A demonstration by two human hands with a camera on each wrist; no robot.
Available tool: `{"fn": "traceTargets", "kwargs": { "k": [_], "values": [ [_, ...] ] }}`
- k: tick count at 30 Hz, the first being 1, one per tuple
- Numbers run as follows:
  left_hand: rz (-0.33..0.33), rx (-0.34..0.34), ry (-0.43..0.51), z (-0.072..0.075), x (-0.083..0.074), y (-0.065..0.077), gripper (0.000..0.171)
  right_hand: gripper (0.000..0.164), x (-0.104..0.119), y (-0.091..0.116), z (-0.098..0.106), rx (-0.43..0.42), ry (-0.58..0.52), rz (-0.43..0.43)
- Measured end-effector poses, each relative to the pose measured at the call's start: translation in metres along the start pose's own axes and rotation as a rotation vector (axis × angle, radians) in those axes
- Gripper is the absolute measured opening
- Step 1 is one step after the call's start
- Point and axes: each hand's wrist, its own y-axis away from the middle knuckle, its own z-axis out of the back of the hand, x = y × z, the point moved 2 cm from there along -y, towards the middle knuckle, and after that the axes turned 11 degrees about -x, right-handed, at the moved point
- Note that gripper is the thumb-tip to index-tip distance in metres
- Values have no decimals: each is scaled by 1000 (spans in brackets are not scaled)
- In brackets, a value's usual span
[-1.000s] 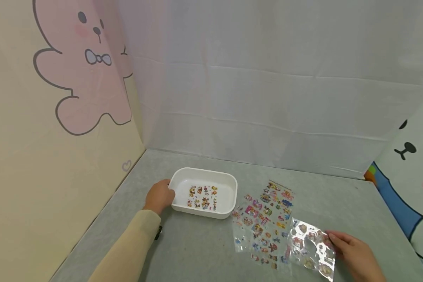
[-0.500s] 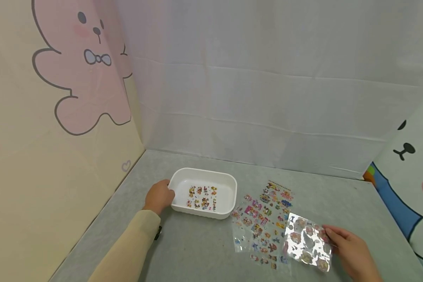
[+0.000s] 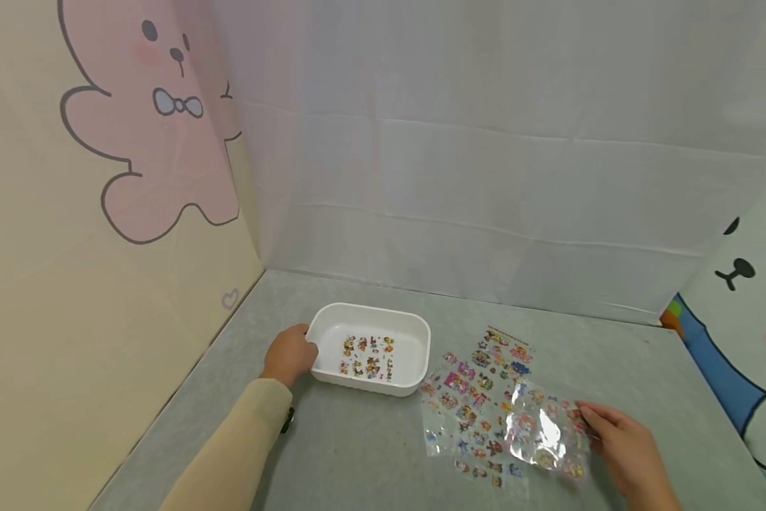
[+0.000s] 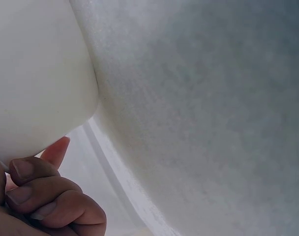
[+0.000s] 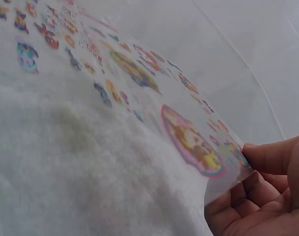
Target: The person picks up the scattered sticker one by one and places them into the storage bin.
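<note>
My left hand [image 3: 289, 357] grips the left end of a white plastic tray [image 3: 414, 355]; in the left wrist view its fingers [image 4: 71, 209] curl beside the tray wall [image 4: 41, 83]. Inside the tray lies a clear sticker sheet [image 3: 366, 357] with small cartoon figures. My right hand [image 3: 628, 451] pinches the right edge of another clear sticker sheet [image 3: 545, 429] between thumb and fingers. This sheet is tilted and catches a bright glare, overlapping the sheets on the table. In the right wrist view the thumb [image 5: 272, 156] presses on the corner of the held sheet [image 5: 191, 140].
Several clear sticker sheets [image 3: 466, 397] lie overlapping on the grey table [image 3: 357, 454], just right of the tray. A white cloth [image 3: 472, 177] hangs behind the table. Printed panels with a pink bear [image 3: 172, 156] and a white animal [image 3: 740, 312] flank it.
My right hand has moved slightly left and away from me with the pinched sticker sheet, which now lies further over the other sheets. The left hand and tray have stayed put.
</note>
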Motion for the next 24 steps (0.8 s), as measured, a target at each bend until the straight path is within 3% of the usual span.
{"fn": "traceTargets", "kwargs": {
  "k": [10,24],
  "values": [
    [-8,-7,2,2,-2,3,48,24,7,9,-14,42,-53,2],
    [-13,-26,8,3,-2,4,48,30,22,17,-55,131,-130,84]
  ]
}}
